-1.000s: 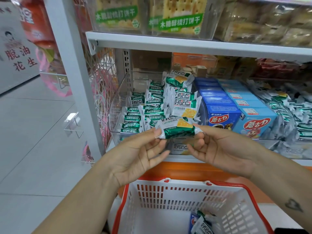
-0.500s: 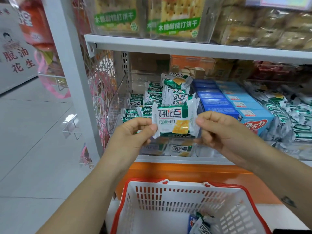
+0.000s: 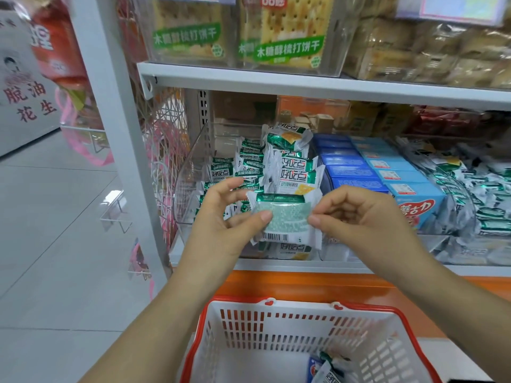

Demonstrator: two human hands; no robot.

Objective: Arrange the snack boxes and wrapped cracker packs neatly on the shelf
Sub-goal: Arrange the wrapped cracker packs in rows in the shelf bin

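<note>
A green-and-white wrapped cracker pack [image 3: 287, 219] hangs in front of the middle shelf with its back and barcode toward me. My left hand [image 3: 221, 217] pinches its left edge and my right hand [image 3: 359, 217] pinches its right edge. Behind it, a clear bin [image 3: 190, 172] holds several of the same cracker packs [image 3: 287, 167], some in rows, some piled loosely. To the right stand blue snack boxes [image 3: 359, 170] in two rows. More packs lie at the shelf front [image 3: 293, 248].
A white basket with a red rim [image 3: 276, 324] sits below my hands with a few packs [image 3: 331, 371] in its corner. Another bin of loose green packs [image 3: 492, 194] stands at the right. The upper shelf [image 3: 304, 84] carries cracker bins. Tiled floor lies to the left.
Both hands have turned the pack over: a second ago it lay flat, then its printed front faced me, now its back with the barcode does. The hands rose toward the shelf.
</note>
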